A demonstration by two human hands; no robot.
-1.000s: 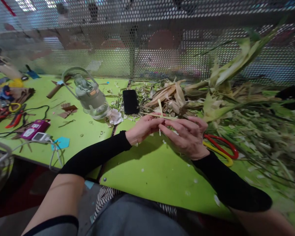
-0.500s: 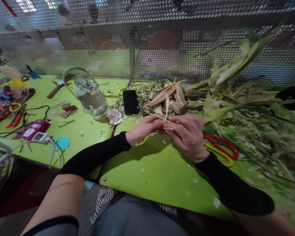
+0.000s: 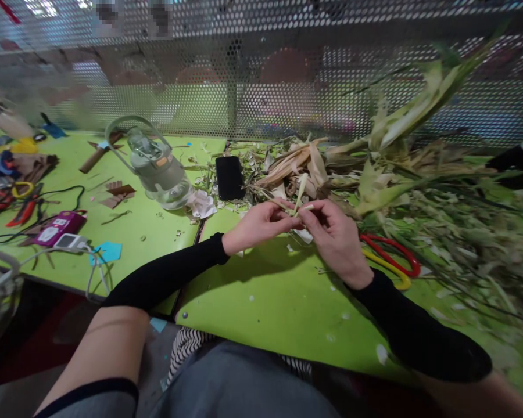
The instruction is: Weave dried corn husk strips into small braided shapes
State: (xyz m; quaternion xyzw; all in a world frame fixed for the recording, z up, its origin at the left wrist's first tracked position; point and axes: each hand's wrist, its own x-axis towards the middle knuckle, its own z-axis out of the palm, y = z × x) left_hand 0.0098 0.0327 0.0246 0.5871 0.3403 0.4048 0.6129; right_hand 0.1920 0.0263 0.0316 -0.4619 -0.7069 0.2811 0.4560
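Both of my hands meet above the green table, pinching pale strips of corn husk [image 3: 301, 191]. My left hand [image 3: 265, 225] is closed, thumb and fingertips pressed on the strips where they cross. From the other side my right hand [image 3: 336, 238] grips the same piece with thumb and forefinger. One strip end stands up between the hands, and a short end shows by the right fingertips. Just behind lies a heap of dried corn husks [image 3: 294, 165]. Scissors with red and yellow handles [image 3: 394, 255] lie beside my right wrist.
A clear water bottle [image 3: 159, 171] and a black phone [image 3: 229, 177] stand and lie behind my left hand. Corn stalks and leaves [image 3: 462, 232] cover the right side. A purple device [image 3: 61, 227] with cables is at left. A perforated metal screen [image 3: 270, 98] rises behind the table.
My right hand has turned, its fingers now pinching closer to the left fingertips. The upright strip end leans more to the right. The view has shifted slightly.
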